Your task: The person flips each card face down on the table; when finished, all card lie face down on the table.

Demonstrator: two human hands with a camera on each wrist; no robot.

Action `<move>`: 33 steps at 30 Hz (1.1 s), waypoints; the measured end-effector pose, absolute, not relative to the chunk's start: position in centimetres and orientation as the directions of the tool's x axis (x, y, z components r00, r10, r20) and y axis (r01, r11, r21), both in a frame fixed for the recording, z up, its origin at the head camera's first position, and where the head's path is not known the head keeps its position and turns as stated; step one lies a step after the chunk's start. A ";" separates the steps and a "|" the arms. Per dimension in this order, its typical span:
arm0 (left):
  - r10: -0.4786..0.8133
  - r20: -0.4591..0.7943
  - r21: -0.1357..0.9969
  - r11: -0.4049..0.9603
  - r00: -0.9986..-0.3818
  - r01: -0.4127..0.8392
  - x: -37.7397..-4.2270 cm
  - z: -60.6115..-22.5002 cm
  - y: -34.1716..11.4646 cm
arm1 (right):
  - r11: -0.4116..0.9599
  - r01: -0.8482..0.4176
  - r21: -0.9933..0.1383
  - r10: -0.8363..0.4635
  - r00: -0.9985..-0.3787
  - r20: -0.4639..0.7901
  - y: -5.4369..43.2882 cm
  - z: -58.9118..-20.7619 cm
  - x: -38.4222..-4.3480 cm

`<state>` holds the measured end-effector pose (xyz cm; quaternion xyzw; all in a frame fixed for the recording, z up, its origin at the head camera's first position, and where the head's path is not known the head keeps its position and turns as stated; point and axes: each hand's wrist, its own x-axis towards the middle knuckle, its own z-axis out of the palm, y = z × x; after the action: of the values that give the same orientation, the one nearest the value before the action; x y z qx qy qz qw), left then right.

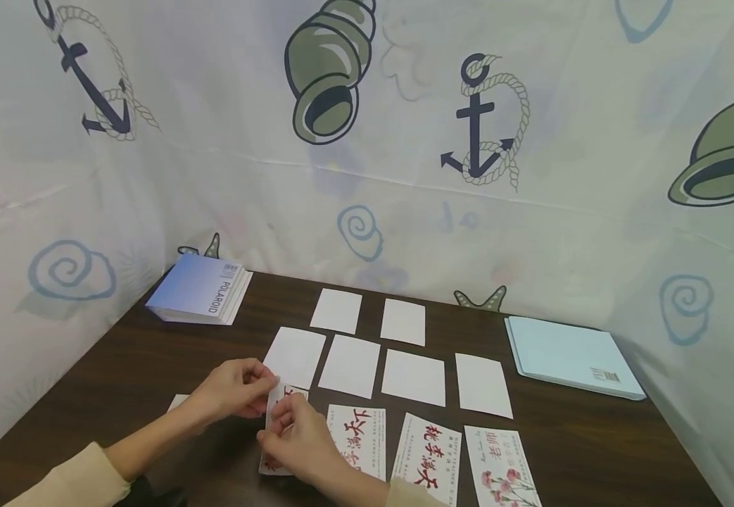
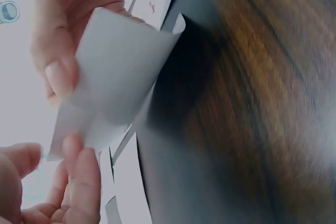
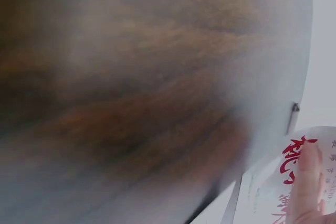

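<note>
Above the table [image 1: 601,451], right fingers [image 1: 288,406] pinch a card [image 2: 115,61], hiding lettering [image 1: 288,391]; left fingers' [image 2: 84,184] grip unclear.

A white cloth [image 1: 246,204] printed with anchors [image 1: 475,134] stands behind the dark table [image 1: 595,451]; a POLAROID book [image 1: 192,285] lies far left, a pale blue book [image 1: 569,348] right.

The paper card [image 2: 118,66] looks smooth, the wood-grain table [image 2: 252,114] glossy.
</note>
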<state>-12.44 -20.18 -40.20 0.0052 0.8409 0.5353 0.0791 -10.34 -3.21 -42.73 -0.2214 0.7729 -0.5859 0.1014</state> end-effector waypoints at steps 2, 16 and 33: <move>0.156 -0.160 0.922 0.375 -0.975 -0.091 -12.4 -40.6 -20.3 | 0.149 -0.179 -0.972 -0.455 -0.886 0.093 -2.8 -42.4 -10.3; -0.011 -0.138 0.825 0.553 -0.990 -0.121 -11.3 -43.1 -21.3 | 0.041 0.007 -0.999 -0.335 -0.942 -0.020 -0.6 -43.3 -10.9; 0.054 0.031 0.559 0.827 -0.998 0.062 -11.0 -43.8 -21.6 | 0.185 0.102 -0.977 -0.442 -0.880 -0.175 -0.8 -44.9 -11.0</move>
<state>-11.04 -21.56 -43.82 0.0303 0.9557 0.2928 -0.0068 -11.03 -0.82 -44.94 -0.1149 0.7386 -0.6280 0.2164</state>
